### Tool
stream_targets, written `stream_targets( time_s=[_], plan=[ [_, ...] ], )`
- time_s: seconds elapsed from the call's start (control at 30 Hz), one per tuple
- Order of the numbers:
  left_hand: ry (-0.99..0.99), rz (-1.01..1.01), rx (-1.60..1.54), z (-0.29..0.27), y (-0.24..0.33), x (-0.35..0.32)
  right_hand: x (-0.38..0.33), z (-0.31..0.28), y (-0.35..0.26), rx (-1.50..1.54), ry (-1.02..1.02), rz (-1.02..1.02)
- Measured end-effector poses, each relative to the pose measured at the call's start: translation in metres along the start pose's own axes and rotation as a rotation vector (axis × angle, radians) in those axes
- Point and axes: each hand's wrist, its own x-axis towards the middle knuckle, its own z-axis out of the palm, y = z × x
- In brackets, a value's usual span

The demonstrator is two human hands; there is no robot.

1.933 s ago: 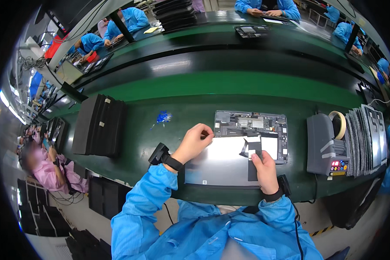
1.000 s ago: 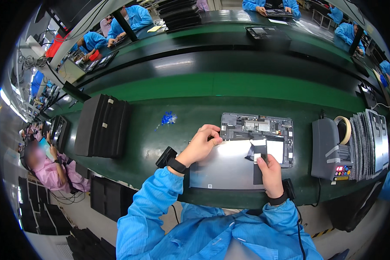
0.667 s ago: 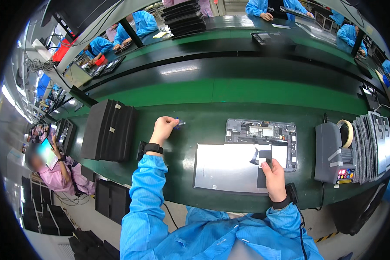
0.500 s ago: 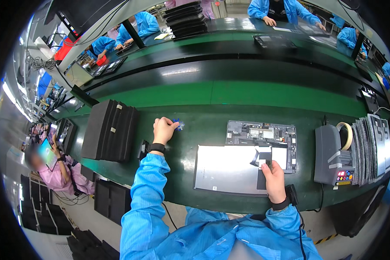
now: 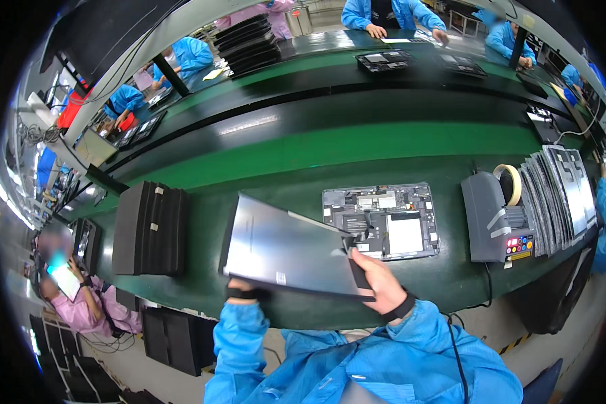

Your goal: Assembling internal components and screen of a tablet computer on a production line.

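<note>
Both forearms in blue sleeves come up from the lower edge. Right hand (image 5: 377, 279) grips the near right corner of a grey metal panel (image 5: 283, 249), fingers closed on its edge beside a dark strip. Left hand (image 5: 244, 291) is mostly hidden under the panel's near left edge; only the wrist and a black wristband show, so its fingers cannot be read, though it appears to carry that side. Panel is lifted clear of the green bench (image 5: 202, 303), tilted, its right corner over the edge of the opened device chassis (image 5: 380, 221) lying just beyond. Chassis internals exposed, nothing yet covering them; panel looks not seated, so fitting remains. Left, a stack of black trays (image 5: 148, 229). Right, a tape dispenser (image 5: 495, 215) and a fanned stack of panels (image 5: 559, 195). Farther, conveyor (image 5: 357, 108), other workers.
</note>
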Motion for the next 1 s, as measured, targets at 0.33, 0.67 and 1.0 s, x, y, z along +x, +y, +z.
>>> stream_targets(
  time_s=[0.33, 0.67, 1.0],
  plan=[
    [-0.345, -0.062, -0.063, 0.084, -0.012, 0.159, -0.030, -0.022, -0.022, -0.495, 0.053, -0.382],
    [-0.536, -0.301, 0.609, 0.126, 0.008, 0.200, -0.075, -0.034, -0.120, -0.308, 0.203, -0.792],
    [0.221, 0.267, 0.731, 0.072, -0.001, 0.166, -0.013, -0.103, -0.112, -0.827, 0.542, -0.800]
  ],
)
